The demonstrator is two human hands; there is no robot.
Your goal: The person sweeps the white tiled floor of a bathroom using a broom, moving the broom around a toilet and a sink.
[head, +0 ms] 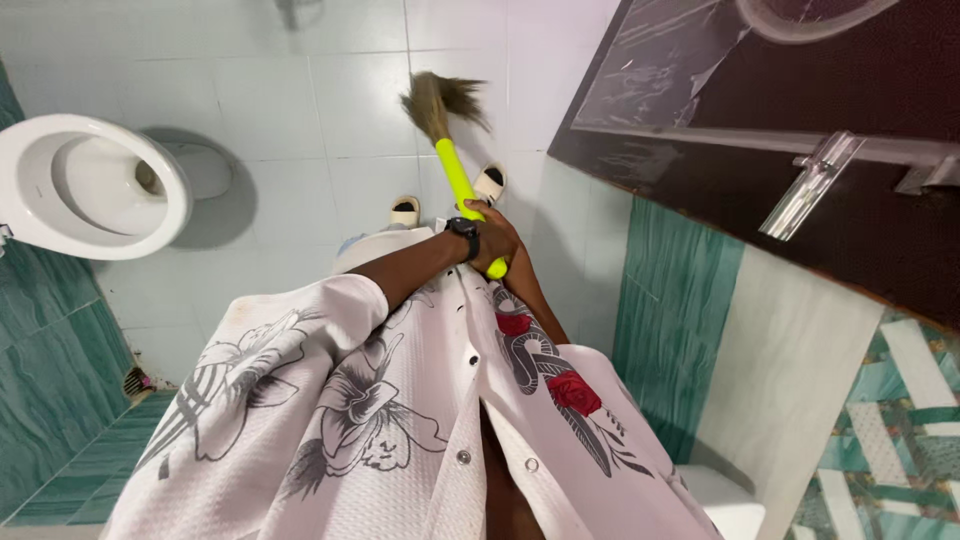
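— Gripping what, mid-frame?
— Both hands wrapped the short broom with the neon-yellow plastic handle (458, 172): left hand (492, 236) on top, fingers curled round it; right hand (513, 268) mostly hidden beneath.
— Why angled so?
— Probably so its brown bristles met the white tiled floor (300, 100) at upper centre.

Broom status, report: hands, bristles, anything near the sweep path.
Left hand and right hand both gripping yellow broom handle. Bristles on white floor tiles. Toilet off to one side, apart from bristles.
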